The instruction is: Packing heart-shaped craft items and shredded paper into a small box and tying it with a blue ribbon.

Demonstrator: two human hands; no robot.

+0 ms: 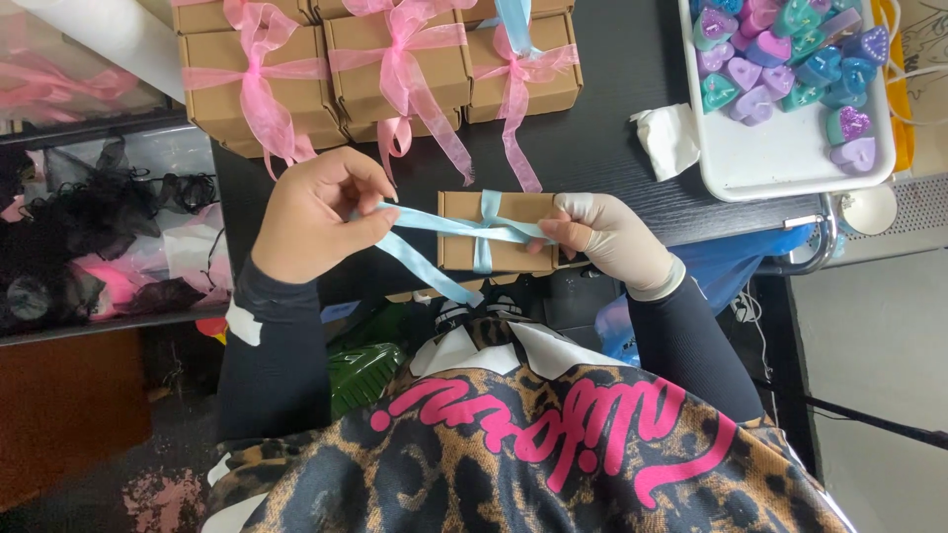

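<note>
crowding the ribboned box (509,232): pink-bowed boxes (326,69), candle tray (780,148).

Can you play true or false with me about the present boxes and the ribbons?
1. The left hand pulls a light blue ribbon. True.
2. The right hand is bare. False: it wears a pale glove.
3. The small brown box being tied sits at the edge of the black table. True.
4. The finished boxes behind have green ribbons. False: theirs are pink.
5. The white tray holds heart-shaped pieces. True.
</note>
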